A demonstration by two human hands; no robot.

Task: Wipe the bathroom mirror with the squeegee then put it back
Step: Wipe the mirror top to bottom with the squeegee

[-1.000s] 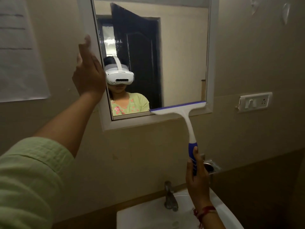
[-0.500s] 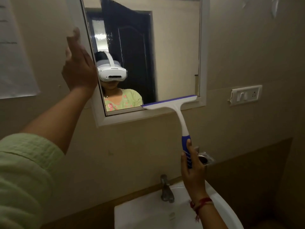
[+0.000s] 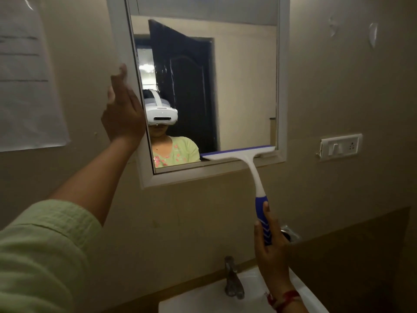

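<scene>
We note the mirror (image 3: 237, 86) mounted on a beige wall in a white frame, its glass reflecting a dark door and a person in a green top wearing a white headset. The squeegee (image 3: 253, 170) sits at the lower right corner of the mirror: its blue-edged blade lies along the bottom of the glass, running from about the middle across to the right side of the frame, tilted slightly up to the right. Its white neck slopes down and to the right into a blue grip. The right hand (image 3: 270, 249) holds that grip from below, fingers curled round it and the thumb laid up along its front; a red thread bracelet (image 3: 286, 297) circles the wrist. The left hand (image 3: 123, 114) is raised at the left side of the frame, fingers straight and close together, pointing up, with the back of the hand toward us; we cannot tell whether it presses on the frame or only rests against it. A pale green sleeve (image 3: 40, 256) covers the left upper arm. Below the mirror stands a white sink (image 3: 198, 301) with a metal tap (image 3: 233, 279) at its back. A white switch plate (image 3: 340, 146) is fixed to the wall just right of the mirror, and a sheet of paper (image 3: 27, 75) hangs on the wall well to its left.
</scene>
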